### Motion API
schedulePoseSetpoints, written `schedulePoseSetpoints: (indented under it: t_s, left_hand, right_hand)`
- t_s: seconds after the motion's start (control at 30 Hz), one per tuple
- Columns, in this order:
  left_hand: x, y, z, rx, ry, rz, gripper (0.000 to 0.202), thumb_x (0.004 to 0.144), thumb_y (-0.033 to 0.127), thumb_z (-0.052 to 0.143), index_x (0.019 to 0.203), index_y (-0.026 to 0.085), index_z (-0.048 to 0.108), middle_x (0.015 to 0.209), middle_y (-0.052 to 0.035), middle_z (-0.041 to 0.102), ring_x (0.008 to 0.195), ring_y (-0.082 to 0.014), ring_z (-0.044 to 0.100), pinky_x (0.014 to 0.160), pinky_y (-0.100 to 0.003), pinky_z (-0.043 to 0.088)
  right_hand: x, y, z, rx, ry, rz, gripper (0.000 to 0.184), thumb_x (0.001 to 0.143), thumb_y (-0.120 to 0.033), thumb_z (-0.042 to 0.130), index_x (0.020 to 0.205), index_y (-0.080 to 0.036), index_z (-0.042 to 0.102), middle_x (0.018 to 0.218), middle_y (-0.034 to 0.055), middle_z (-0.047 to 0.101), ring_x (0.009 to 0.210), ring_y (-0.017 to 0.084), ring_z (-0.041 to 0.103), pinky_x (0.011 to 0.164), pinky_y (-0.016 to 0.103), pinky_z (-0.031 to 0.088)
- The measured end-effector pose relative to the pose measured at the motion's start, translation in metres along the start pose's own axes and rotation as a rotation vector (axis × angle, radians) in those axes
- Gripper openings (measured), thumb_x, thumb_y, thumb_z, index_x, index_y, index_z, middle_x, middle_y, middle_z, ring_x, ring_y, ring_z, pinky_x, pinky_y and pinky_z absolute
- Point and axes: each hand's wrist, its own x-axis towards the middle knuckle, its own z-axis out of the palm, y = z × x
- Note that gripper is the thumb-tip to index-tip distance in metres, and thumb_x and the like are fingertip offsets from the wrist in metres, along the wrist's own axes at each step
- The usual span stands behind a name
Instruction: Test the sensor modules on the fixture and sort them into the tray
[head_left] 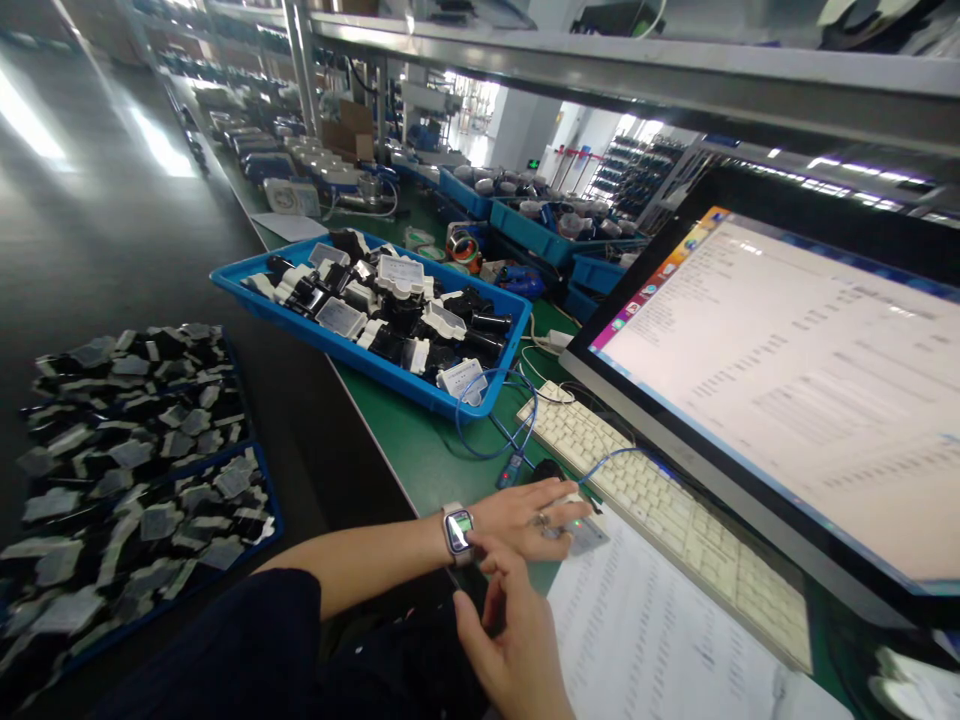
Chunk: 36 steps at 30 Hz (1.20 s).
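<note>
My left hand [525, 520] lies stretched out over a grey-white device [589, 537] with a black end and small lit lights. Its fingers are spread and rest on it. On that wrist is a smartwatch [457, 530] with a lit screen. My right hand [514, 635] is just below, thumb apart, with the index fingertip at the watch's edge; nothing shows in it. A blue cable [491, 455] with a small blue adapter [510, 471], glowing red, lies beside the device. Printed paper sheets [652, 620] lie under and right of my hands.
A blue tray [360, 357] of black-and-white devices overhangs the green bench's [390, 440] left edge. More filled bins [259, 480] stand lower left. A keyboard [675, 510] and monitor [787, 370] are to the right. A metal shelf [600, 60] crosses above; blue bins [540, 235] stand behind.
</note>
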Motion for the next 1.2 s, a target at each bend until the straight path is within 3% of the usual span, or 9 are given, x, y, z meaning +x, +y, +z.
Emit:
schedulePoseSetpoints:
  t_s: [0.4, 0.63, 0.87, 1.03, 1.2]
  left_hand:
    - [-0.002, 0.0, 0.0, 0.005, -0.033, 0.014, 0.015, 0.089, 0.024, 0.049, 0.098, 0.019, 0.06, 0.132, -0.0106, 0.048, 0.129, -0.0286, 0.033, 0.105, -0.042, 0.035]
    - [0.0, 0.0, 0.002, -0.007, 0.053, 0.016, 0.012, 0.088, 0.021, 0.05, 0.094, 0.018, 0.061, 0.127, -0.0104, 0.052, 0.128, -0.0287, 0.035, 0.103, -0.042, 0.038]
    - [0.001, 0.001, -0.002, 0.015, 0.014, 0.012, 0.011, 0.088, 0.02, 0.052, 0.096, 0.018, 0.06, 0.13, -0.0114, 0.049, 0.128, -0.0276, 0.035, 0.102, -0.043, 0.039]
    - [0.0, 0.001, -0.002, 0.025, 0.07, 0.01, 0.011, 0.088, 0.021, 0.051, 0.095, 0.019, 0.06, 0.127, -0.0095, 0.051, 0.128, -0.0287, 0.035, 0.102, -0.042, 0.039]
    - [-0.002, 0.001, 0.002, 0.009, 0.021, -0.005, 0.015, 0.09, 0.024, 0.047, 0.097, 0.019, 0.06, 0.129, -0.0082, 0.05, 0.131, -0.0288, 0.03, 0.103, -0.042, 0.037]
  right_hand:
    - [0.0, 0.001, -0.001, 0.024, -0.01, 0.005, 0.039, 0.08, -0.025, 0.053, 0.118, -0.018, 0.044, 0.075, -0.0012, 0.057, 0.045, 0.008, 0.05, 0.043, 0.02, 0.041]
    - [0.004, -0.007, 0.0, 0.01, -0.007, -0.019, 0.038, 0.079, -0.025, 0.054, 0.115, -0.017, 0.044, 0.061, -0.0056, 0.052, 0.042, 0.01, 0.048, 0.041, 0.021, 0.038]
    - [0.016, -0.018, 0.004, -0.046, -0.047, -0.023, 0.042, 0.077, -0.028, 0.055, 0.118, -0.017, 0.049, 0.06, -0.0042, 0.054, 0.041, 0.011, 0.048, 0.039, 0.022, 0.036]
    - [0.016, -0.02, 0.003, -0.031, -0.069, -0.013, 0.041, 0.078, -0.029, 0.054, 0.117, -0.018, 0.049, 0.057, -0.0049, 0.052, 0.041, 0.011, 0.046, 0.038, 0.022, 0.034]
    - [0.012, -0.015, -0.005, 0.027, 0.008, 0.026, 0.034, 0.079, -0.027, 0.054, 0.111, -0.018, 0.046, 0.054, -0.0079, 0.044, 0.041, 0.01, 0.044, 0.042, 0.022, 0.035]
